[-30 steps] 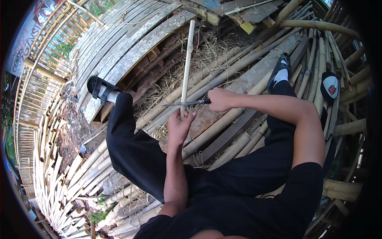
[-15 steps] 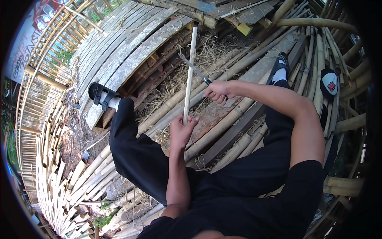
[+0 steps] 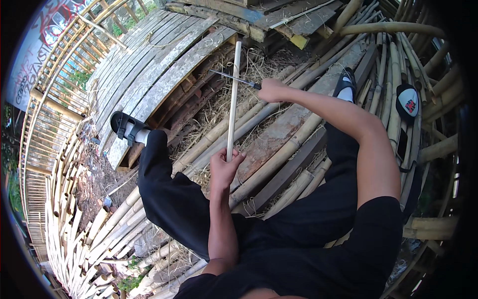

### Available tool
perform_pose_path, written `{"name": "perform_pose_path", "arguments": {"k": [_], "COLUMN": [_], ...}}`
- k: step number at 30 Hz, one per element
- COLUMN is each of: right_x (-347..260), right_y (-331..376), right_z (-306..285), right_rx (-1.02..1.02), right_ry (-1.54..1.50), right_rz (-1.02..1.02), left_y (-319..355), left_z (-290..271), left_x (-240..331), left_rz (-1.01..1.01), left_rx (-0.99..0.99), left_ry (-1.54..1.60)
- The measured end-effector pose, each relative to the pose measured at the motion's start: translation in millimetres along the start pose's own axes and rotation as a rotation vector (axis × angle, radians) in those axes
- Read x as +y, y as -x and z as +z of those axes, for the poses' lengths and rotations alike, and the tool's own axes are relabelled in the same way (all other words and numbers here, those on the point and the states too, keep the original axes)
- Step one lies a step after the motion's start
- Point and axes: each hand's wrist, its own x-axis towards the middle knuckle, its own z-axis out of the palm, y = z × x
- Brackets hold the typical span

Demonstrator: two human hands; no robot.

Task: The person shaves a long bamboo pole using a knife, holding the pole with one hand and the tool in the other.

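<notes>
A pale, narrow bamboo strip (image 3: pixel 233 107) stands almost upright in front of me, its lower end gripped in my left hand (image 3: pixel 225 167). My right hand (image 3: pixel 274 90) is closed around the dark handle of a knife (image 3: pixel 238 78). The thin blade points left and crosses the upper part of the strip; whether its edge bites into the strip I cannot tell. The strip's far end rises free above the blade. Beneath both hands lie pale curled shavings (image 3: pixel 254 67) and long bamboo poles.
A slatted wooden platform (image 3: pixel 144 65) stands at the far left, a bamboo fence (image 3: pixel 59 94) beyond it. Stacked boards (image 3: pixel 269 20) are at the back. Bamboo poles (image 3: pixel 284 154) run beneath my legs, with more piled at left and right. A cap (image 3: pixel 408 103) rests on the right-hand poles.
My right hand has moved slightly up, and the knife has swung from a steep slant to nearly level across the strip. The strip has shifted a little down and left.
</notes>
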Motion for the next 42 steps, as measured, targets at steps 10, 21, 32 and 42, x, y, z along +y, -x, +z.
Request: {"name": "perform_pose_path", "arguments": {"k": [10,21,32,42], "right_x": [-9,11,15,-9], "right_y": [51,47,13,34], "right_z": [16,34,-57,5], "right_rx": [0.022,-0.766,0.394,0.018], "right_ry": [0.58,-0.759,0.419,-0.245], "right_rz": [-0.578,0.228,-0.117,-0.087], "left_y": [2,-1,6,1], "left_z": [-8,7,13,0], "left_x": [-7,-10,12,-2], "left_rz": [0.005,0.089,0.0,-0.03], "left_rx": [-0.003,-0.042,-0.109,-0.03], "left_ry": [0.009,-0.022,0.074,-0.009]}}
